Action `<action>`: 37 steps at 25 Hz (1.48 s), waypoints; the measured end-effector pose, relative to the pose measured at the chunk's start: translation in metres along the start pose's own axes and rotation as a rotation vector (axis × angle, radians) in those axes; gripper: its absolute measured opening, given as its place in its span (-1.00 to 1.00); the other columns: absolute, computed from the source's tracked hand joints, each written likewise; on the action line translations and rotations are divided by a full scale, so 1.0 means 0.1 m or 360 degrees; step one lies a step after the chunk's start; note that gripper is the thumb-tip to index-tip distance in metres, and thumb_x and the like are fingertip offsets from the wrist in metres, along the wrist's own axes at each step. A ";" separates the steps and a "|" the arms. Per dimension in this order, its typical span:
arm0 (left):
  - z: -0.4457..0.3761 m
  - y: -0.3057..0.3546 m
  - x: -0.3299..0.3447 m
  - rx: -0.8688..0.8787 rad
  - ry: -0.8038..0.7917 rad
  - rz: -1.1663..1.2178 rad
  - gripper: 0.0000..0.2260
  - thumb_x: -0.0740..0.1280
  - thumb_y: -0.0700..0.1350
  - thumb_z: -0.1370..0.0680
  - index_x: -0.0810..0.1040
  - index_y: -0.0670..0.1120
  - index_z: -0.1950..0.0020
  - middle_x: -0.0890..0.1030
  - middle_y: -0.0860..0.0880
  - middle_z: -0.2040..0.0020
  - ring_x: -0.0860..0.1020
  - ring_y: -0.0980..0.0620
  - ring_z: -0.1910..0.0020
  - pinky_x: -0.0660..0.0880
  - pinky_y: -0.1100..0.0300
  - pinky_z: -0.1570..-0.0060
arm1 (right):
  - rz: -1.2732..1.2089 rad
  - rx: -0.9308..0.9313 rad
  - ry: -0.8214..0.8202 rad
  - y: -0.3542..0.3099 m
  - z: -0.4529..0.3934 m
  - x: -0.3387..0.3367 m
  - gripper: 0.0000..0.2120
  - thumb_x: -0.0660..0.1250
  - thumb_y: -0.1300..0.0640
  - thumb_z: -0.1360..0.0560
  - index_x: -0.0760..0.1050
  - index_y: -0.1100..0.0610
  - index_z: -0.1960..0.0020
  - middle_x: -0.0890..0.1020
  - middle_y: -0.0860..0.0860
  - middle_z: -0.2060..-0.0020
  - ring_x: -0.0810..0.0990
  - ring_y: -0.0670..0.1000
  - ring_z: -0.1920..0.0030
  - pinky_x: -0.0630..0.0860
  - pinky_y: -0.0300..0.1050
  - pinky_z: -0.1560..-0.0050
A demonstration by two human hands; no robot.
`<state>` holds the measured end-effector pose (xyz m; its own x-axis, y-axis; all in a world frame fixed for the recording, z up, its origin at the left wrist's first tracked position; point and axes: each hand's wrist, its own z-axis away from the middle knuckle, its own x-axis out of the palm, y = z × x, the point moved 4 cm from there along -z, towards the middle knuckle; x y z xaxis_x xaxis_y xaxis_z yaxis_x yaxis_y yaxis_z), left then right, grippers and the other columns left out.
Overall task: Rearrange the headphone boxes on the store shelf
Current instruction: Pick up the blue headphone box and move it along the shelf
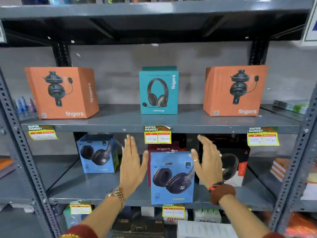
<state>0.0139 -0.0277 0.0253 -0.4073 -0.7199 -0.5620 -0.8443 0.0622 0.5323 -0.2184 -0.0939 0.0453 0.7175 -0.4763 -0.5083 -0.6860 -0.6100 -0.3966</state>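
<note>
A blue headphone box (172, 177) stands upright at the front edge of the lower shelf (96, 186). My left hand (132, 165) is flat and open just left of it, and my right hand (208, 162) is flat and open just right of it; neither grips it. Behind it stands a dark red box (163, 148). A second blue box (97, 153) sits further left, and a black and white box (235, 167) sits to the right. On the upper shelf (120, 121) stand two orange boxes (61, 92) (235, 91) with a teal box (158, 92) between them.
Yellow price tags (157, 134) hang on the shelf edges. Grey perforated uprights (22, 148) frame both sides. Stacked booklets (291, 106) lie at the upper right, notebooks (281, 169) at the lower right, and more boxes (137, 225) sit below.
</note>
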 end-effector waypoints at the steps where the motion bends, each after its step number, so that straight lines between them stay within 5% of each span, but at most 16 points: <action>1: 0.09 -0.10 0.13 -0.0153 -0.0077 0.0075 -0.35 0.01 0.16 -0.58 -0.20 -0.09 -0.54 -0.17 0.01 -0.58 -0.19 0.10 -0.54 -0.07 0.04 -0.54 | -0.0029 0.0089 -0.0049 0.10 0.08 0.12 -0.55 0.18 0.01 -0.50 0.40 0.19 -0.33 0.52 0.07 -0.30 0.50 0.09 -0.26 0.46 0.02 -0.26; 5: 0.39 -0.51 0.73 -0.0582 -0.0527 0.0334 -0.35 0.08 0.13 -0.58 -0.17 -0.05 -0.54 -0.09 0.01 -0.59 -0.06 0.04 -0.57 0.08 0.05 -0.50 | -0.0221 0.0527 -0.0408 0.54 0.39 0.67 -0.45 0.23 0.04 -0.53 0.23 0.19 -0.46 0.35 0.08 -0.44 0.32 0.08 -0.44 0.28 -0.04 -0.42; 10: 0.29 -0.73 1.11 -0.0799 -0.0623 0.0702 -0.43 0.26 -0.07 -0.55 0.12 -0.05 -0.51 0.32 0.04 -0.45 0.35 -0.03 -0.42 0.35 0.07 -0.33 | -0.0814 0.1123 -0.0719 0.98 0.50 1.22 -0.42 0.25 0.06 -0.53 0.17 0.15 -0.49 0.37 0.08 -0.44 0.34 0.10 -0.43 0.27 -0.01 -0.45; 14: 0.21 -0.83 1.25 -0.0797 -0.0599 0.0709 -0.44 0.30 0.25 -0.38 0.37 0.14 -0.35 0.59 0.26 -0.13 0.58 0.13 -0.17 0.55 0.10 -0.15 | -0.0764 0.1220 -0.0805 1.10 0.50 1.44 -0.51 0.24 0.07 -0.54 0.28 0.17 -0.44 0.56 0.11 -0.24 0.50 0.13 -0.28 0.40 -0.09 -0.24; 17: 0.19 -0.82 1.23 -0.0719 -0.0541 0.0665 -0.54 0.34 0.16 -0.44 0.45 0.11 -0.32 0.59 0.51 0.11 0.56 0.45 0.03 0.53 0.39 0.03 | -0.0630 0.1134 -0.0754 1.10 0.46 1.39 -0.75 0.25 0.11 -0.54 0.49 0.16 -0.18 0.66 0.07 0.05 0.59 0.12 -0.05 0.47 -0.15 -0.02; 18: 0.18 -0.81 1.20 -0.0706 -0.0537 0.0662 -0.61 0.36 0.08 -0.47 0.47 0.13 -0.29 0.55 0.57 0.18 0.55 0.50 0.10 0.53 0.40 0.07 | -0.0636 0.1119 -0.0755 1.10 0.46 1.36 -0.89 0.27 0.11 -0.53 0.52 0.12 0.01 0.66 0.02 0.19 0.59 0.12 0.06 0.47 -0.17 0.08; 20: 0.18 -0.75 1.11 -0.0705 -0.0551 0.0669 -0.68 0.37 0.01 -0.47 0.49 0.21 -0.22 0.51 0.61 0.25 0.58 0.43 0.16 0.58 0.26 0.11 | -0.0615 0.1088 -0.0743 1.12 0.44 1.28 -0.82 0.31 0.03 -0.48 0.53 0.15 0.16 0.68 0.12 0.25 0.62 0.16 0.14 0.52 -0.07 0.12; 24: 0.24 -0.69 0.97 -0.0778 -0.0600 0.0779 -0.80 0.41 -0.01 -0.45 0.54 0.29 0.01 0.64 0.41 0.27 0.66 0.17 0.14 0.65 0.08 0.21 | -0.0607 0.0973 -0.0768 1.05 0.44 1.02 -0.90 0.35 -0.04 -0.44 0.59 -0.05 0.20 0.75 0.02 0.18 0.68 0.00 0.13 0.57 -0.04 0.07; 27: 0.29 -0.67 0.82 -0.0793 -0.0628 0.0809 -0.81 0.41 -0.03 -0.45 0.57 0.19 -0.03 0.66 0.33 0.30 0.68 0.17 0.20 0.65 0.13 0.26 | -0.0572 0.0918 -0.0802 0.90 0.45 0.80 -0.87 0.37 -0.05 -0.43 0.55 -0.15 0.30 0.73 -0.08 0.21 0.66 -0.12 0.17 0.51 -0.20 0.15; 30: 0.34 -0.75 0.64 -0.0823 -0.0633 0.0859 -0.80 0.41 -0.06 -0.46 0.57 0.12 -0.07 0.69 0.27 0.27 0.68 0.21 0.22 0.65 0.15 0.28 | -0.0573 0.0860 -0.0812 0.70 0.50 0.75 -0.95 0.38 -0.06 -0.42 0.60 -0.12 0.20 0.73 -0.07 0.21 0.66 -0.13 0.16 0.50 -0.26 0.18; 33: 0.39 -1.00 0.38 -0.0907 -0.0576 0.0906 -0.79 0.39 -0.08 -0.47 0.59 0.05 -0.10 0.72 0.09 0.12 0.70 0.07 0.15 0.65 0.00 0.14 | -0.0557 0.0804 -0.0831 0.38 0.50 0.89 -0.78 0.39 -0.10 -0.40 0.65 0.02 0.10 0.72 -0.03 0.23 0.65 -0.07 0.19 0.44 -0.30 0.29; 37: 0.37 -1.74 -0.10 -0.1007 -0.0401 0.0895 -0.83 0.40 -0.11 -0.48 0.62 0.08 -0.04 0.73 -0.05 0.02 0.68 -0.09 0.08 0.62 -0.15 0.06 | -0.0600 0.0719 -0.0946 -0.29 0.49 1.48 -0.82 0.40 -0.11 -0.38 0.60 0.00 0.20 0.66 -0.12 0.32 0.61 -0.10 0.26 0.42 -0.42 0.31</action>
<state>0.1519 -0.0050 -0.0850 -0.8320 -0.5196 -0.1942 -0.1748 -0.0866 0.9808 -0.0981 -0.1155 -0.0557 0.8121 0.1993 -0.5484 -0.4862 -0.2886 -0.8248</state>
